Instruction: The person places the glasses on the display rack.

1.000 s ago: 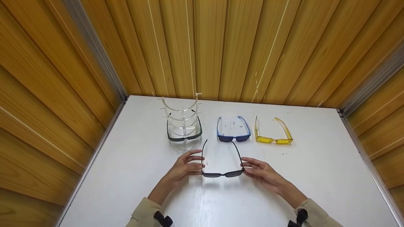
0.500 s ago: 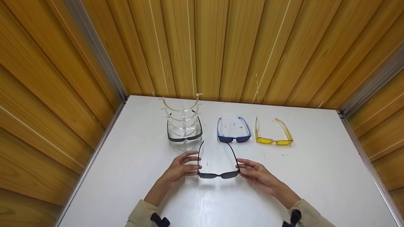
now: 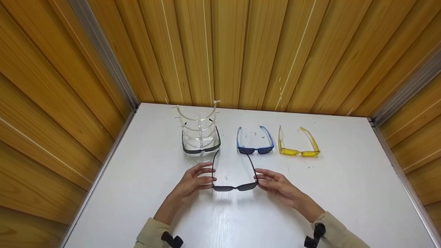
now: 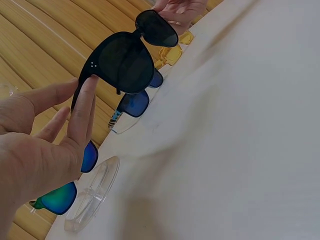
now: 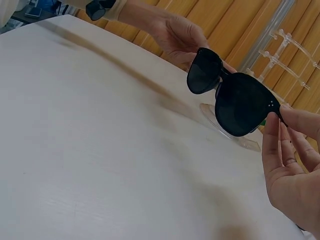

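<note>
Black sunglasses (image 3: 235, 187) are held above the table, lenses toward the person and temples pointing away. My left hand (image 3: 193, 181) pinches the left hinge end between thumb and fingers; the left wrist view shows this hand (image 4: 55, 130) at the frame's corner (image 4: 90, 65). My right hand (image 3: 280, 187) pinches the right hinge end, also seen in the right wrist view, where the hand (image 5: 295, 165) grips beside the dark lens (image 5: 242, 105). Just beyond the left temple stands a clear display rack (image 3: 200, 129), with dark green-framed sunglasses (image 3: 202, 151) on its lower part.
Blue sunglasses (image 3: 255, 150) and yellow glasses (image 3: 299, 152) lie on the white table (image 3: 344, 179), right of the rack. A wood-patterned wall (image 3: 227, 55) rises behind the table, with side panels at left and right.
Both hands have carried the black sunglasses leftward, closer to the rack. Their hold looks the same, and the other glasses have stayed in place.
</note>
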### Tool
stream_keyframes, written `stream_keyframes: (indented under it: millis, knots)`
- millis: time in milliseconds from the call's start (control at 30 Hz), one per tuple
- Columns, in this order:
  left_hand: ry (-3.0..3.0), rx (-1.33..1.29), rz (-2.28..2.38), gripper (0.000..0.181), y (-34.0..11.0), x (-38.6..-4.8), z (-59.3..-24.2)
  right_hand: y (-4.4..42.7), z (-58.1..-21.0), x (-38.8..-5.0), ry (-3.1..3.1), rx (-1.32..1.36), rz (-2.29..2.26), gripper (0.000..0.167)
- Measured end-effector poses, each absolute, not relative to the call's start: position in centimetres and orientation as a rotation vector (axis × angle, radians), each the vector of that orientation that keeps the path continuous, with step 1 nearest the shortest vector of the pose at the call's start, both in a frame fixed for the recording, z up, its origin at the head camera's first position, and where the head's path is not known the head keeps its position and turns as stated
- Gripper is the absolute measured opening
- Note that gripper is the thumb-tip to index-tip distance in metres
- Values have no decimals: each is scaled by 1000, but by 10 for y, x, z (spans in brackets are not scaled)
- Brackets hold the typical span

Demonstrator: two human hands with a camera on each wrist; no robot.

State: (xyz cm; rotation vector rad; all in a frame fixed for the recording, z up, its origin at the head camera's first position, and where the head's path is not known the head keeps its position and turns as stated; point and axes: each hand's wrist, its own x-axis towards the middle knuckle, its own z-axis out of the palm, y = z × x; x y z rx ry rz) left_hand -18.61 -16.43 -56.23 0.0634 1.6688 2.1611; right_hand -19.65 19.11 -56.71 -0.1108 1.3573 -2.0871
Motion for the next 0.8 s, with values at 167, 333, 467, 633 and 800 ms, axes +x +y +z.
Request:
stream_keyframes:
  millis: [167,333,467,633,800]
  knots:
    - [1686,63,2162,64,-169,-186,-560,186,-566,-200,1355,-118,-2088,44]
    - [1701,51,2178,64,-174,-185,-556,179,-563,-203,1349,-121,-2093,44]
    - [1699,51,2182,64,-177,-183,-555,176,-560,-204,1360,-138,-2082,44]
    - [1694,53,2186,64,-179,-181,-553,175,-554,-205,1404,-172,-2053,45]
    - [1692,50,2206,58,-181,-181,-549,171,-547,-209,1434,-157,-2041,47]
